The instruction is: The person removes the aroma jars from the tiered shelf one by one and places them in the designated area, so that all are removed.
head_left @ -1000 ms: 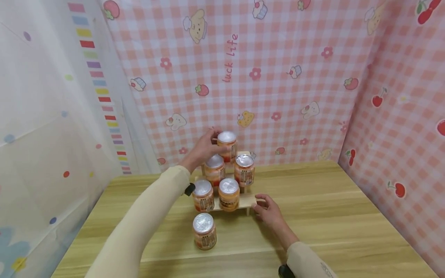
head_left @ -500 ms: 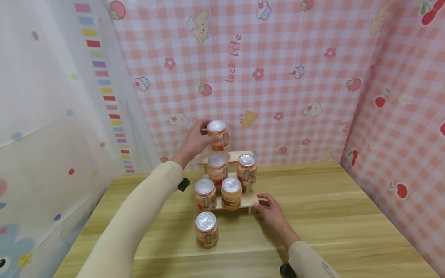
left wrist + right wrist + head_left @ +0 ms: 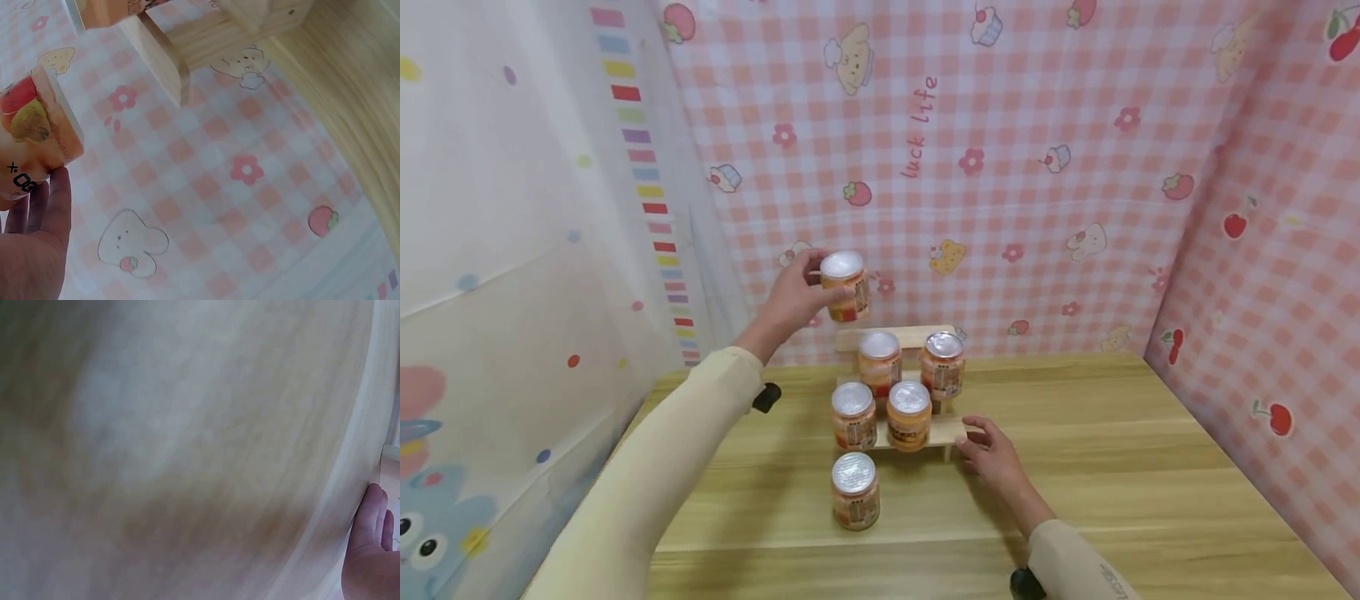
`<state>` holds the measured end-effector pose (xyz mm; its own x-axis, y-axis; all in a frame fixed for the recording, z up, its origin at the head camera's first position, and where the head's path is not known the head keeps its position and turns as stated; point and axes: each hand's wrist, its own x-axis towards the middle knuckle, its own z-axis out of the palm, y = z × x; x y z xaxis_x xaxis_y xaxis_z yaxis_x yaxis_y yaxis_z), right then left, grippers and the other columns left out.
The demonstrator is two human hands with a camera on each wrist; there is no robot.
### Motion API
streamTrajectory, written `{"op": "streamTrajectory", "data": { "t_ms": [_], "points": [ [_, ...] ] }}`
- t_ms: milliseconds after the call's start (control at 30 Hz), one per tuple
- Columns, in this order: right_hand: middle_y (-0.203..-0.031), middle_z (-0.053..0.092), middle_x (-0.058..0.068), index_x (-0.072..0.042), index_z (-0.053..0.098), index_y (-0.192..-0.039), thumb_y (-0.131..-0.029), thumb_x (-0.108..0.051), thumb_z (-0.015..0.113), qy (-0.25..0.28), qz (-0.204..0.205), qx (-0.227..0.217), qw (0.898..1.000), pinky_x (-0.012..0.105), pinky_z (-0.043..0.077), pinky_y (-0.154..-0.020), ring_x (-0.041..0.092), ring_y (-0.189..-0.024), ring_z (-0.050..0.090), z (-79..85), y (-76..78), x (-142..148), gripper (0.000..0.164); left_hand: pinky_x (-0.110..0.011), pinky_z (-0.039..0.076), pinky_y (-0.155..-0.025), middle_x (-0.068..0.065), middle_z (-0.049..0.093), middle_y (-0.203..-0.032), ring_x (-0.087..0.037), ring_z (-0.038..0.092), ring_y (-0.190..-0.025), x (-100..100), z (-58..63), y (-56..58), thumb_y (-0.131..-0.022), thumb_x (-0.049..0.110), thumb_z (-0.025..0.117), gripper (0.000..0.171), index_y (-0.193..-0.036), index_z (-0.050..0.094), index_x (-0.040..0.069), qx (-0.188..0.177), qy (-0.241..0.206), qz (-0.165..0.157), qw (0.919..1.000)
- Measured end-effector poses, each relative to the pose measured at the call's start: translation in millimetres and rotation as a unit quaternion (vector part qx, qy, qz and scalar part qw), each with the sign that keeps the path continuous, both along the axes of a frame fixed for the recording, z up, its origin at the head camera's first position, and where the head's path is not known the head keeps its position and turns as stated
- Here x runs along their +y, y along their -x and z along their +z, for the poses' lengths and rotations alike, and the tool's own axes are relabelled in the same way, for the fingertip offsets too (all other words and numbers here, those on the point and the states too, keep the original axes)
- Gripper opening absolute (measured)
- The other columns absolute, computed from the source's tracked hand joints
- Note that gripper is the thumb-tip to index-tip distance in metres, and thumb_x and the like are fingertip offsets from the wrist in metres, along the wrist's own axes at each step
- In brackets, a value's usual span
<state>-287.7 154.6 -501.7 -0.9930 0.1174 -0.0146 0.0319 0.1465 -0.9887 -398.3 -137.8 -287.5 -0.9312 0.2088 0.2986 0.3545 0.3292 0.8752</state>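
Note:
My left hand (image 3: 797, 292) grips a can (image 3: 847, 296) with a silver lid and orange label, held in the air above a stepped wooden stand (image 3: 940, 431). Fruit pictures show on that can in the left wrist view, above the curled fingers (image 3: 59, 200). On the middle step stand two similar cans, one left (image 3: 880, 367) and one right (image 3: 943, 367). The lowest step carries another pair, a left can (image 3: 854, 419) and a right can (image 3: 909, 421). My right hand (image 3: 997, 462) rests with loosely bent fingers at the right end of the lowest step.
One more can (image 3: 856, 493) stands on the wood-grain table (image 3: 1112, 483) in front of the stand. Behind the table hangs a pink checked cloth (image 3: 1000, 200); similar cloth closes the right side. A white dotted sheet (image 3: 565, 250) hangs at the left.
My left hand has lifted its can off the stand's top step and carried it up and left, uncovering that step. The right hand keeps its place by the lowest step. The head view has shifted slightly.

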Motion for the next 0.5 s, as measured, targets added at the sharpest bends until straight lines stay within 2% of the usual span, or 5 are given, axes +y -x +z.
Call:
{"op": "streamTrajectory", "data": {
  "t_ms": [167,367,500],
  "points": [
    [-0.126,0.054,0.036,0.005,0.051,-0.132,-0.098,0.0,0.058,0.002,0.0,0.001,1.0,0.043,0.056,-0.076,0.036,-0.102,0.062,-1.0,0.6,0.6,0.036,-0.048,0.047,-0.098,-0.01,0.054,-0.135,-0.029,0.052,-0.124,-14.8,0.4,-9.6,-0.085,0.023,0.081,0.064,-0.136,0.046,0.009,0.01,0.007,-0.001,0.9999],
    [-0.126,0.054,0.036,0.005,0.05,-0.132,-0.098,-0.001,0.058,0.006,0.002,0.002,1.0,0.044,0.056,-0.077,0.038,-0.104,0.062,0.5,-0.9,0.4,0.035,-0.046,0.047,-0.096,-0.011,0.051,-0.138,-0.029,0.049,-0.125,-34.2,-1.4,-23.2,-0.085,0.027,0.08,0.07,-0.142,0.043,0.009,0.011,0.014,0.01,0.9998],
    [-0.127,0.053,0.037,0.006,0.05,-0.133,-0.098,-0.002,0.058,0.004,0.003,0.004,1.0,0.044,0.056,-0.077,0.038,-0.104,0.062,1.0,-0.6,0.0,0.036,-0.042,0.053,-0.077,-0.009,0.05,-0.137,-0.028,0.049,-0.122,-50.4,-5.0,-34.4,-0.085,0.03,0.08,0.068,-0.139,0.044,0.012,0.0,0.022,0.026,0.9994]
  ]
}}
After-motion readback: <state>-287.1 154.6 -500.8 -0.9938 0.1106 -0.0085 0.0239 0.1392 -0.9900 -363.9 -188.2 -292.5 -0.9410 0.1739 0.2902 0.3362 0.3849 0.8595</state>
